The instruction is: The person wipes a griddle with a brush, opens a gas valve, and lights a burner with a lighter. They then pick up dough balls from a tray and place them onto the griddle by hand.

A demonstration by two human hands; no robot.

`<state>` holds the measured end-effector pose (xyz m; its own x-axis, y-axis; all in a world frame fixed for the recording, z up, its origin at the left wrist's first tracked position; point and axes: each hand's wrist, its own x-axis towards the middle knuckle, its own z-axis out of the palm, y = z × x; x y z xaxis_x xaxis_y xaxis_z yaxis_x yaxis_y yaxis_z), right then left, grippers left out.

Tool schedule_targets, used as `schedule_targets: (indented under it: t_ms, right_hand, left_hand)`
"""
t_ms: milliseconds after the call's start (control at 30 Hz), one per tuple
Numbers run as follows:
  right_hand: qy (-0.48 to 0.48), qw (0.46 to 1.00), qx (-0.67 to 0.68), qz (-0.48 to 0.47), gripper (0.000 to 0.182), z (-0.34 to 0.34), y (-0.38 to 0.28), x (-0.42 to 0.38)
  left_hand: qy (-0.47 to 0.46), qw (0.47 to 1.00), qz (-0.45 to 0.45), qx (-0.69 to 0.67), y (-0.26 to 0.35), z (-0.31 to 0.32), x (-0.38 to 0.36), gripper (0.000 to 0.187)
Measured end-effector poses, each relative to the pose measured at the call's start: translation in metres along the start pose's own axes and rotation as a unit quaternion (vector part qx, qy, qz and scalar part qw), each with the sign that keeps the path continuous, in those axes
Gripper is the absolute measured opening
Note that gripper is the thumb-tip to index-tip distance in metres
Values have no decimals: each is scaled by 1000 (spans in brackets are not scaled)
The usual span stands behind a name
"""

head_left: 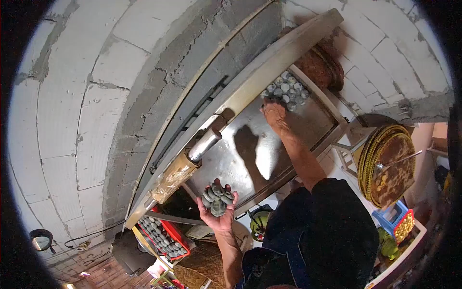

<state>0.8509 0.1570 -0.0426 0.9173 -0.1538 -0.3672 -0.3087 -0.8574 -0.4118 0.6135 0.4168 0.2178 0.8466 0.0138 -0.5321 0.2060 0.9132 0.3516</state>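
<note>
Your shirt [332,231] is nearest, dark and filling the lower part of the view, with both bare forearms coming out past it.

Your left hand [220,221] is turned palm up and carries a small stack of lumps [217,196], grey-green and smooth. Its fingers are spread and curled up around the sides, so they are closed about the load rather than pinching one piece; the cupped shape probably stops the loose stack from rolling off. You hold that hand close to your body, by the near end of the metal tray [209,169], perhaps so the load needs little reach to support.

Your right arm is stretched much farther, across the tray to its far end, where the pile [291,89] of paler, rounder lumps sits in the corner. The right hand [274,113] is back up, wrist bent, fingers pointing down at the pile's near edge. You cannot tell from this angle whether those fingers are together on something; the hand itself hides them. The tray's edges likely keep the pile gathered there.

Beside the tray runs a long bar [269,72], with a wrapped roll [175,178] on it. More grey lumps lie in rows in the red crate [179,233], beyond your left hand.
</note>
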Motion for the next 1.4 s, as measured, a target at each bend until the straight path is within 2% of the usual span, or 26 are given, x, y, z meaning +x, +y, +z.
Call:
schedule_targets:
  t_ms: [67, 100, 200, 267, 300, 367, 400, 467, 567, 633, 667, 733, 767, 800, 833, 900, 933, 967, 1000, 1033, 1067, 1133, 1200, 1267, 1367, 1400]
  right_hand:
    - [196, 971, 75, -114, 43, 10, -10, 21]
    - [194, 972, 75, -114, 43, 8, -14, 28]
    - [82, 978, 191, 8, 38, -13, -33, 30]
    - [50, 997, 30, -57, 43, 5, -25, 33]
    - [50, 997, 30, -58, 43, 17, -21, 35]
    - [189, 961, -35, -201, 47, 46, -15, 45]
    - [189, 961, -34, -201, 47, 49, -15, 48]
    - [112, 980, -12, -166, 45, 33, -20, 46]
    - [116, 985, 22, -126, 42, -10, -42, -1]
    - [-15, 979, 172, -108, 52, -15, -48, -36]
    - [-51, 938, 300, -164, 58, -6, -48, -55]
    - [-178, 810, 554, -69, 64, -16, -55, -104]
    - [-259, 701, 659, 82, 65, -43, -63, -127]
    - [-279, 637, 716, 69, 64, -40, -56, -127]
    - [-276, 638, 716, 68, 64, -34, -46, -121]
    - [-245, 650, 719, -7, 68, -3, -26, -99]
    - [-206, 686, 697, 27, 58, 15, -19, -81]
    - [-206, 685, 698, 27, 58, 21, -17, -64]
    - [5, 879, 475, -46, 51, 24, -17, -48]
    - [216, 952, 187, -112, 45, 22, -18, -33]
    - [216, 952, 188, -111, 45, 7, -24, -26]
    - [29, 992, 47, -113, 44, -37, -38, -17]
    - [52, 988, -32, -143, 40, 28, -15, 37]
    - [78, 976, -110, -174, 37, 43, -12, 56]
    - [126, 972, -30, -194, 42, 41, -18, 61]
    - [87, 989, 37, -112, 39, 34, -20, 59]
  left_hand:
    - [2, 1000, -1, 6, -1, 0, 7, 42]
    - [5, 1000, -4, 9, -4, 0, 11, 42]
    - [9, 1000, -18, 2, -8, 8, 24, 42]
    - [-8, 1000, -28, -5, -10, 10, 34, 45]
    - [-8, 1000, -27, -6, -11, 10, 40, 45]
    - [-3, 999, -45, 3, -11, 9, 56, 49]
    - [2, 999, -49, 7, -12, 8, 64, 52]
    - [-1, 998, -58, 10, -15, 7, 84, 54]
    - [-9, 997, -73, 31, -24, 6, 114, 54]
    - [5, 990, -77, 115, -32, -4, 141, 46]
    - [-3, 986, -76, 150, -39, -5, 152, 42]
    - [-6, 945, -46, 324, -54, -17, 180, 42]
    - [-29, 906, -8, 422, -66, -19, 191, 47]
    - [-35, 894, 19, 445, -75, -18, 198, 44]
    - [-38, 895, 18, 444, -80, -19, 207, 44]
    - [-82, 944, -112, 298, -83, -23, 224, 39]
    - [-24, 965, -123, 229, -88, -7, 215, 35]
    - [-24, 965, -123, 230, -90, -7, 215, 35]
    - [-6, 975, -134, 178, -92, -9, 214, 33]
    - [10, 982, -145, 124, -93, -11, 214, 32]
    - [10, 980, -150, 131, -92, -17, 212, 30]
    - [16, 978, -155, 139, -89, -26, 202, 30]
    - [60, 977, -153, 136, -86, -30, 186, 31]
    - [43, 977, -154, 140, -79, -42, 172, 32]
    - [14, 980, -163, 117, -67, -66, 155, 37]
    - [27, 979, -160, 120, -63, -69, 149, 37]
